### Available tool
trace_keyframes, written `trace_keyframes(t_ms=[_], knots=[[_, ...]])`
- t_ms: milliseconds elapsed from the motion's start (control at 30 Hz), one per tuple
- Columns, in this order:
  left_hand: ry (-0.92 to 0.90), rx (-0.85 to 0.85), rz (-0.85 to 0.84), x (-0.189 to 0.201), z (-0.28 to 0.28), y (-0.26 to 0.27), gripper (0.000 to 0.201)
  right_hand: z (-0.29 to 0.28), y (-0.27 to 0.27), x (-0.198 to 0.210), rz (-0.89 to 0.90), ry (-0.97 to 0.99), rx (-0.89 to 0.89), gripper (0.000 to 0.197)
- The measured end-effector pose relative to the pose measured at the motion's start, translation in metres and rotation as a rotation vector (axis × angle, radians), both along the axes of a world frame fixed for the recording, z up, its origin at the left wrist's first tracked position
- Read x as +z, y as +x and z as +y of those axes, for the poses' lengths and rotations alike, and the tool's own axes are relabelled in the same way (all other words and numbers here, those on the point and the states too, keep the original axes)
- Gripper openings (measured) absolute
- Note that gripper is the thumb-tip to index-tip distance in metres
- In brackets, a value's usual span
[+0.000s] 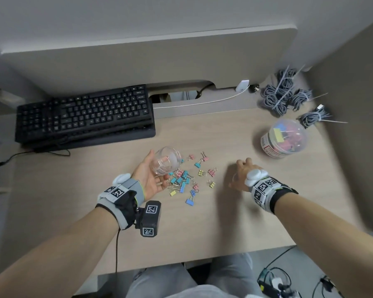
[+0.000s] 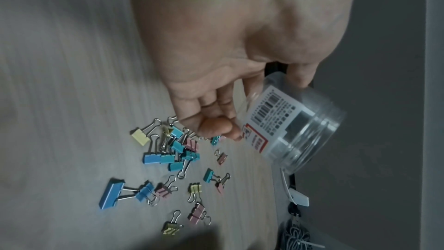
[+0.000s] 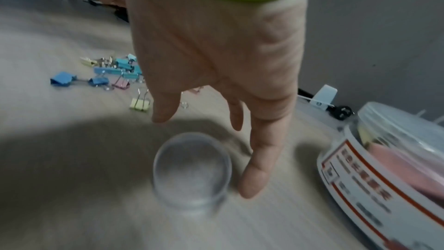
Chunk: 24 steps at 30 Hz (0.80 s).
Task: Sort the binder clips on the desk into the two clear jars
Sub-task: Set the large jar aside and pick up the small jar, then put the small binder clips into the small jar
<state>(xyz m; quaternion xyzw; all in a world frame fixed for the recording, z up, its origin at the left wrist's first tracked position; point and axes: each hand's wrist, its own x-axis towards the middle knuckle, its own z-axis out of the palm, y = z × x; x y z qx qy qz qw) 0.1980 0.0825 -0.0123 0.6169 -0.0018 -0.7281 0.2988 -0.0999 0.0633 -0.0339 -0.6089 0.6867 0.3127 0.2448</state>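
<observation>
Several small binder clips (image 1: 182,179) in blue, teal, pink and yellow lie scattered mid-desk, also in the left wrist view (image 2: 173,151). My left hand (image 1: 151,173) grips an empty clear jar (image 1: 167,162), tilted with its mouth toward the clips; its label shows in the left wrist view (image 2: 271,121). My right hand (image 1: 239,168) hovers palm down right of the clips, fingers straight. Under it a clear round piece (image 3: 192,170), lid or small jar, sits on the desk beside my index fingertip (image 3: 251,184). A larger labelled clear jar (image 1: 283,139) with its lid on holds pink and yellow clips.
A black keyboard (image 1: 84,117) sits at the back left. Grey cable bundles (image 1: 284,95) lie at the back right beside a white plug (image 1: 242,86) and its cord. A partition wall stands behind the desk.
</observation>
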Motion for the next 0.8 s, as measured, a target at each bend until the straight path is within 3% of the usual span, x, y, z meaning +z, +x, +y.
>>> trace_keyframes(t_ms=[233,333,500,600,700,800], knots=[[-0.027,0.069,0.016,0.007,0.009,0.026,0.058,-0.020,0.055,-0.006,-0.216,-0.060,-0.094,0.075],[-0.029,0.098,0.014,0.010,0.018,0.042,0.055,-0.025,0.084,-0.015,-0.222,-0.078,-0.118,0.079],[-0.023,0.133,0.023,0.010,0.038,0.071,0.057,-0.028,0.151,-0.024,-0.258,-0.104,0.041,0.080],[-0.028,0.153,0.030,0.010,0.046,0.082,0.056,-0.018,0.179,-0.032,-0.153,-0.106,0.176,0.088],[-0.028,0.166,0.032,0.009,0.050,0.086,0.054,-0.010,0.189,-0.038,-0.104,-0.111,0.331,0.077],[-0.019,0.178,0.025,0.008,0.053,0.088,0.052,-0.014,0.190,-0.042,-0.069,-0.100,0.304,0.062]])
